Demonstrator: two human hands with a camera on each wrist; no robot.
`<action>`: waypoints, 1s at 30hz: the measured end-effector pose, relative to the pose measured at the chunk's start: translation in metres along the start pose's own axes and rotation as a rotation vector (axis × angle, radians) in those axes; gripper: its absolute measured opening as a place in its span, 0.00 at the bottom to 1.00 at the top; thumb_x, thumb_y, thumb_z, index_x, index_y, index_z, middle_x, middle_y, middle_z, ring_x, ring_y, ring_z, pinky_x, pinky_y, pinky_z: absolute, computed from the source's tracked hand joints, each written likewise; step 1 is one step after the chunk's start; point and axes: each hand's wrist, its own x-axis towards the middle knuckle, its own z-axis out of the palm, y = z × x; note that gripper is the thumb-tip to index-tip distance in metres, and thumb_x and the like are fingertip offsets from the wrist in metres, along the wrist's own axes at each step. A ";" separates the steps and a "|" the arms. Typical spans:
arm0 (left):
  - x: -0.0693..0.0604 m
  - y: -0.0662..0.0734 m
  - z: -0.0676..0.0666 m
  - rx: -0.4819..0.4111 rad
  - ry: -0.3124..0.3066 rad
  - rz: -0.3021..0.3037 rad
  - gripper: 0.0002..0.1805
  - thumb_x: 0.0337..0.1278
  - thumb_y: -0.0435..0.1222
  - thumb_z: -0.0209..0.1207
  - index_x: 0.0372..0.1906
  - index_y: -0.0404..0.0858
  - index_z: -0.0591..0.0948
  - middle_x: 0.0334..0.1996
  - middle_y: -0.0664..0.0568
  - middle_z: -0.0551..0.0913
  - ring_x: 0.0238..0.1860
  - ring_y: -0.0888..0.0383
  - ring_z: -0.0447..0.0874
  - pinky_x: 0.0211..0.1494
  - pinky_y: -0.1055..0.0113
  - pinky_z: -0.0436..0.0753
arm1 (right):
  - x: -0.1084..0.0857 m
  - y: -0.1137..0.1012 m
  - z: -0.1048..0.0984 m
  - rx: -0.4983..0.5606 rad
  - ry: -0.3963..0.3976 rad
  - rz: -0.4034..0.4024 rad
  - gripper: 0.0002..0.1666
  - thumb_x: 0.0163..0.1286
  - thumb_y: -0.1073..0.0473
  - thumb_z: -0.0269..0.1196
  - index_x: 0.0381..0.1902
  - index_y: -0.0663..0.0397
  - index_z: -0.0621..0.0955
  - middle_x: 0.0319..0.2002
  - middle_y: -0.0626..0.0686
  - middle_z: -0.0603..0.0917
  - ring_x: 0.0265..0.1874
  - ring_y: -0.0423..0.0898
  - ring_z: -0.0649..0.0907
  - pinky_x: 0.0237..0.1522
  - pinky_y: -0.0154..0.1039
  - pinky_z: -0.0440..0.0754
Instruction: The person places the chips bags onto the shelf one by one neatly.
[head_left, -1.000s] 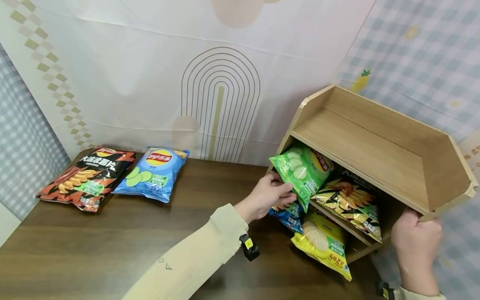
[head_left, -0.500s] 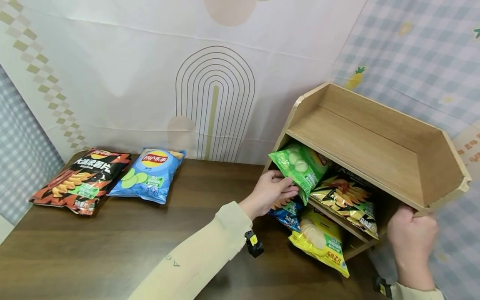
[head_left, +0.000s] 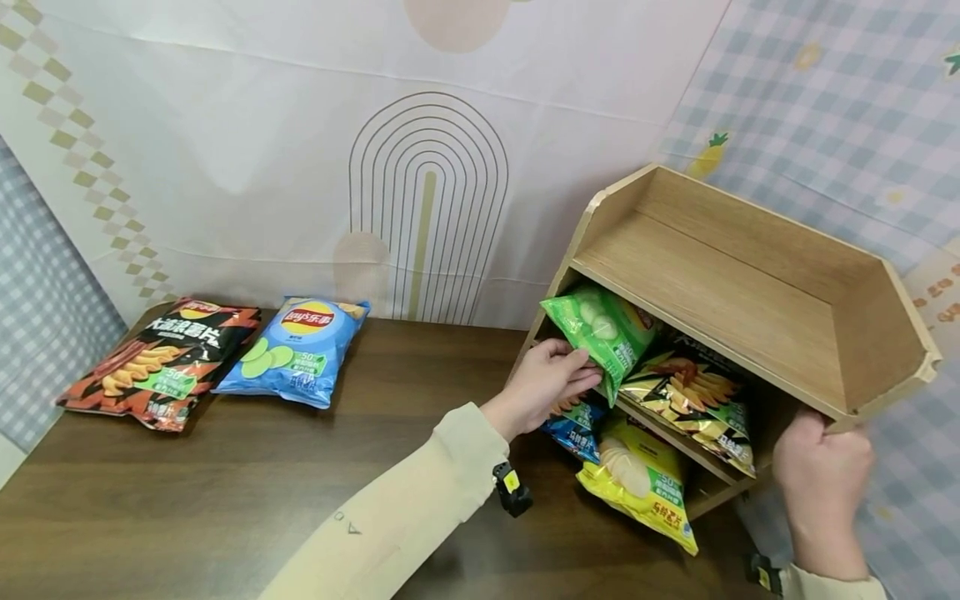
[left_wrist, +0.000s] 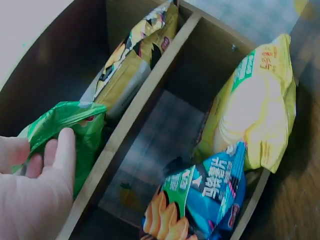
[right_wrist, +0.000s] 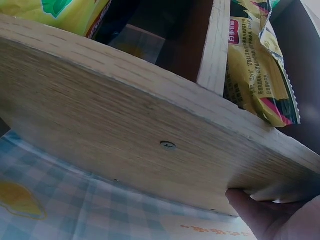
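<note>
In the head view my left hand [head_left: 546,385] pinches the lower left edge of a green chip bag [head_left: 606,333], which lies in the upper compartment at its left end. The left wrist view shows thumb and fingers on either side of the green bag's edge [left_wrist: 62,120]. My right hand [head_left: 823,479] grips the front right corner of the wooden shelf [head_left: 720,267]. A black-and-gold chip bag [head_left: 690,396] shares the upper compartment. Below it, a blue chip bag [head_left: 576,429] and a yellow chip bag [head_left: 647,483] poke out of the lower compartment.
At the table's far left lie a black-and-orange chip bag [head_left: 161,362] and a light blue chip bag [head_left: 296,350]. The brown table [head_left: 315,475] meets a patterned cloth wall [head_left: 247,150] behind. Blue checked cloth [head_left: 795,125] hangs behind and right of the shelf.
The view has shifted slightly, so everything sits a little farther left. The green bag sits slightly deeper in the compartment, with my left hand still on it. My right hand keeps its grip.
</note>
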 end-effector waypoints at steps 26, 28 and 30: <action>-0.062 0.007 -0.060 0.913 -0.088 0.194 0.18 0.64 0.49 0.60 0.50 0.41 0.76 0.46 0.51 0.80 0.43 0.60 0.81 0.47 0.64 0.81 | -0.003 0.000 -0.001 0.034 0.030 -0.060 0.23 0.65 0.59 0.44 0.37 0.78 0.74 0.37 0.83 0.74 0.38 0.82 0.70 0.33 0.71 0.58; -0.070 0.006 -0.075 1.060 -0.090 0.219 0.21 0.61 0.53 0.60 0.52 0.45 0.75 0.46 0.56 0.79 0.44 0.60 0.80 0.47 0.67 0.80 | -0.003 0.001 -0.001 0.030 0.028 -0.056 0.23 0.65 0.59 0.44 0.36 0.78 0.74 0.37 0.83 0.74 0.37 0.82 0.70 0.32 0.71 0.58; -0.081 0.009 -0.088 1.160 -0.085 0.233 0.23 0.60 0.54 0.61 0.53 0.46 0.75 0.46 0.57 0.79 0.46 0.58 0.80 0.49 0.66 0.79 | -0.004 0.001 -0.001 0.023 0.028 -0.050 0.23 0.65 0.59 0.44 0.36 0.78 0.74 0.36 0.83 0.74 0.37 0.82 0.70 0.32 0.71 0.58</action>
